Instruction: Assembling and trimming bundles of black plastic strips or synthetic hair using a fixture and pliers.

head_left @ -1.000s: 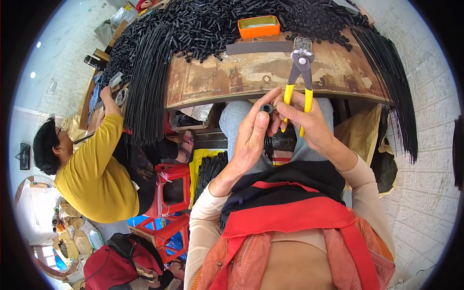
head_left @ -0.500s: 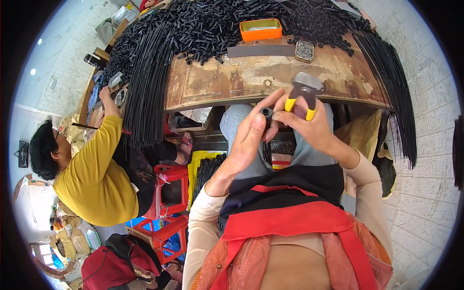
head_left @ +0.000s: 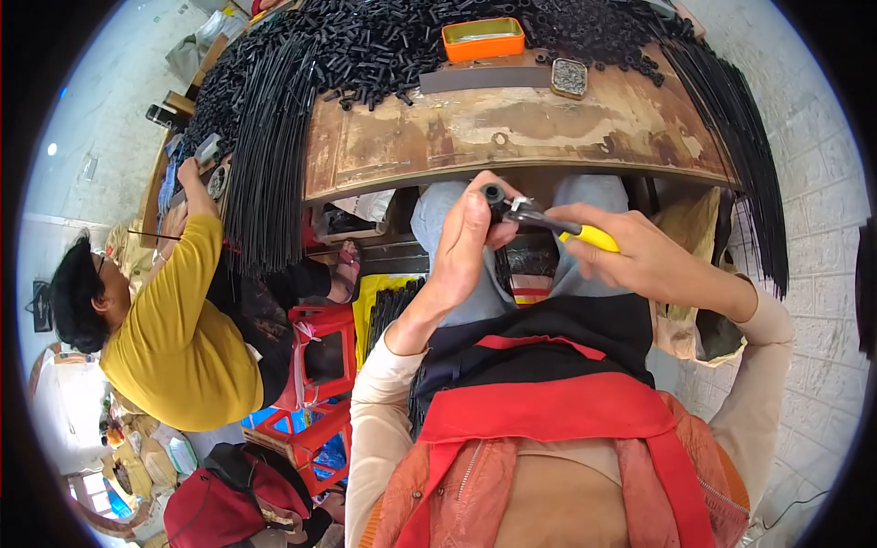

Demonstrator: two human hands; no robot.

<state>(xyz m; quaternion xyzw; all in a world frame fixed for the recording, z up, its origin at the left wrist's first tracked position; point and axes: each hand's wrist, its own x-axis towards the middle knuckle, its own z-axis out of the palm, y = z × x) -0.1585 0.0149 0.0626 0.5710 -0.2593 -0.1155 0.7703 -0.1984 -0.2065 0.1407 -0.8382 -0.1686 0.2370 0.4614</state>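
My left hand (head_left: 462, 239) is closed around a short black tubular fitting (head_left: 494, 194), its round open end facing up, above my lap. In my right hand (head_left: 628, 251) I grip end-cutting pincers (head_left: 587, 237) by their yellow handles. The metal jaws point left and meet the side of the fitting, by a small shiny bit. Whether the jaws are closed on that bit I cannot tell. Beyond my hands, the worn wooden table (head_left: 402, 146) carries a small tin of tiny metal pieces (head_left: 569, 79) and an orange box (head_left: 483, 40).
A heap of black tubular parts (head_left: 384, 55) covers the table's far side. Bundles of thin black rods hang over its left (head_left: 269, 164) and right (head_left: 731, 137) edges. A grey strip (head_left: 484, 79) lies on top. A person in yellow (head_left: 174, 320) works at left, near red stools (head_left: 324, 356).
The pincers, upright in my right hand before, have swung down to the left, their jaws now against the fitting. My right fingers have left the fitting and taken the handles.
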